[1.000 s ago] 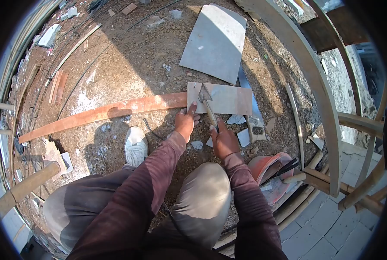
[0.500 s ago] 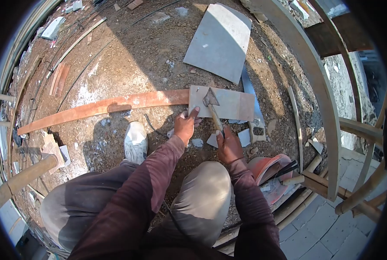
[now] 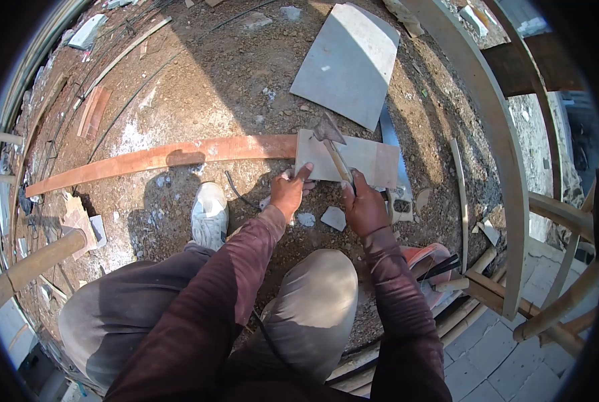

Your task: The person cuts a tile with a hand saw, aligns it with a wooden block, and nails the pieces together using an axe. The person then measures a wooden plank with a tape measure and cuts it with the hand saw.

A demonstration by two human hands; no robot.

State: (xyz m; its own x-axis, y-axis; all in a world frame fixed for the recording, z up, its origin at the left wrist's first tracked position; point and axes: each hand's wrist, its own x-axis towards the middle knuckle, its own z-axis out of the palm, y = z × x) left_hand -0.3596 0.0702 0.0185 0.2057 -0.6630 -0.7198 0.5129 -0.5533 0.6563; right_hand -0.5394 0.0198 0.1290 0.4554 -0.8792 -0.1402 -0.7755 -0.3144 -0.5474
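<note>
The left hand is pinching the near edge of the pale board; the right hand is gripping a wooden-handled tool over the board, right of a reddish plank.

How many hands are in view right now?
2. The left hand holds the near left corner of the pale board; the right hand grips the wooden-handled tool over it. No other hand shows.

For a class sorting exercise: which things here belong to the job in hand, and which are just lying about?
Job in hand:
- wooden-handled tool, in right hand
- small panel, held by left hand

Probably just lying about:
- large grey sheet
- saw
- reddish plank
</note>
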